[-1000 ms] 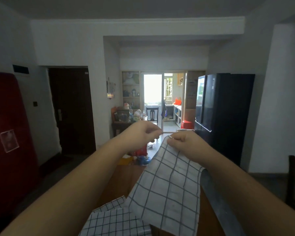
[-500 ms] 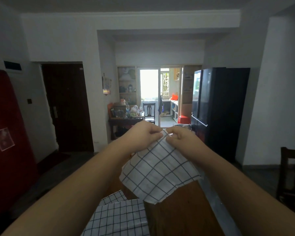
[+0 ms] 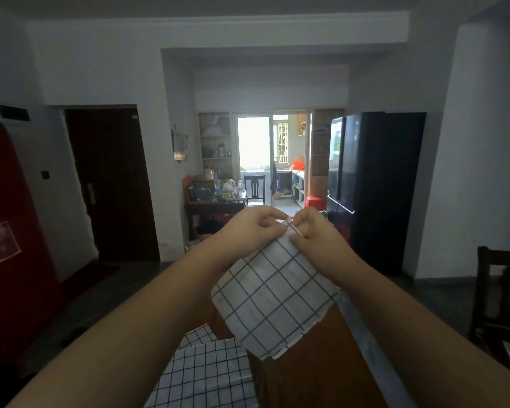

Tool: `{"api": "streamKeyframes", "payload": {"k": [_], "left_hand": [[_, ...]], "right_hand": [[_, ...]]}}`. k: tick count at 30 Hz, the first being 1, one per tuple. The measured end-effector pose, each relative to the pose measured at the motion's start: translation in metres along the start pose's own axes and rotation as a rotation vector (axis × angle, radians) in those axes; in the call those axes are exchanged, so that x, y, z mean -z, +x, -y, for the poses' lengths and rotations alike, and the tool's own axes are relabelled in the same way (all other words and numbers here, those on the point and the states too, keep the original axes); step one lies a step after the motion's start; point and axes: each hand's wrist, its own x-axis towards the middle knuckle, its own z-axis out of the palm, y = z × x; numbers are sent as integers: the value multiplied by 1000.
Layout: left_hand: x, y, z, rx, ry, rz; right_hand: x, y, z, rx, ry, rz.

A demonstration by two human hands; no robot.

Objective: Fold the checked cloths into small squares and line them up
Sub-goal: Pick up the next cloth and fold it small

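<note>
White checked cloth (image 3: 274, 298) with wide dark lines hangs in the air at the middle of the view, its top corner held between both hands. The left hand (image 3: 253, 228) grips that corner with its fingers and thumb curled round it. The right hand (image 3: 315, 234) sits just beside it, the two touching, and pinches the same edge with its thumb pressed on the fabric. The lower end of the cloth hangs free above a wooden table (image 3: 312, 375) and hides part of the tabletop behind it.

On the near left of the table lie finer-checked cloths (image 3: 206, 375), one flat on top and a corner of another showing at its far side. The left forearm covers their left part. A grey strip (image 3: 374, 360) runs along the table's right side, partly under the right forearm.

Far right stands a black fridge (image 3: 374, 184). At the far middle, a cluttered side table (image 3: 215, 206) and a chair (image 3: 254, 187) stand before a bright doorway. A dark door (image 3: 112, 184) is far left, a red panel (image 3: 9, 231) fills the left edge, and a dark chair (image 3: 501, 290) stands at the right edge.
</note>
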Motion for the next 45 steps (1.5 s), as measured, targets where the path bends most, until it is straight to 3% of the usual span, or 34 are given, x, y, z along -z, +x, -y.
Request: {"api": "streamKeyframes", "payload": {"k": [3, 9, 19, 27, 32, 37, 45], "left_hand": [[2, -1, 1, 25, 70, 53], [2, 0, -1, 0, 34, -13], [8, -4, 6, 22, -161, -185], [-4, -4, 4, 5, -199, -254], [5, -7, -5, -68, -158, -80], [21, -5, -20, -31, 135, 46], [27, 0, -19, -9, 113, -40]], "right_hand": [[4, -3, 2, -27, 61, 22], [4, -5, -1, -99, 166, 21], [16, -4, -16, -97, -55, -99], [7, -6, -6, 19, -298, -31], [13, 1, -5, 106, -374, 92], [20, 9, -2, 119, -396, 176], [33, 6, -15, 23, -329, 144]]}}
